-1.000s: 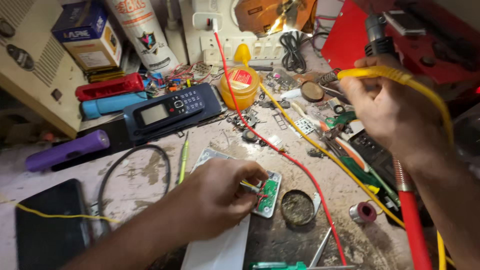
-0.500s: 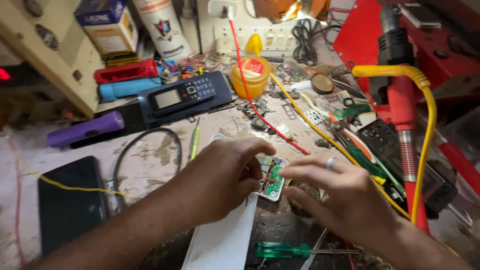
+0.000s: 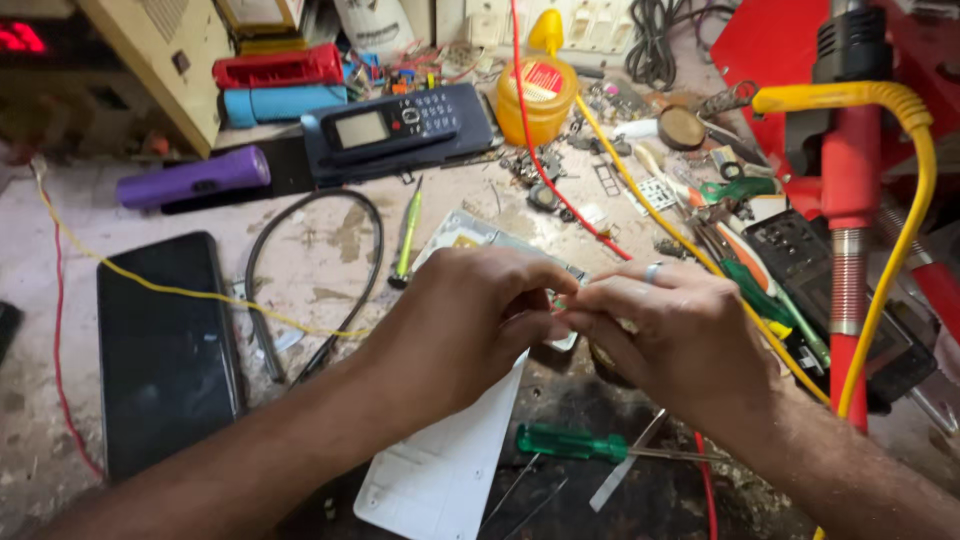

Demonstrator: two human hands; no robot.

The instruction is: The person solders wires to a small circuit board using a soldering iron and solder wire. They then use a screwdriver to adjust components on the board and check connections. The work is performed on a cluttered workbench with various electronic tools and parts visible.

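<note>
Bare counter (image 3: 320,250) open left of left hand (image 3: 470,320), bounded by black phone (image 3: 165,350) and looped cable (image 3: 310,280). Right of right hand (image 3: 670,340): tools, red stand (image 3: 850,200), yellow wire (image 3: 900,230) block passage.

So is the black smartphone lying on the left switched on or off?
Apparently off: the smartphone lies flat, its screen uniformly dark, unlit, untouched by either hand.

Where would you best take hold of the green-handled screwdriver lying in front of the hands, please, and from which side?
Probably by the green handle of the green-handled screwdriver, coming from above. It lies flat on the dark mat, handle to the left and thin shaft pointing right under the right hand. The handle is thick, bare and clear of both hands; the left hand is closer to it.
</note>
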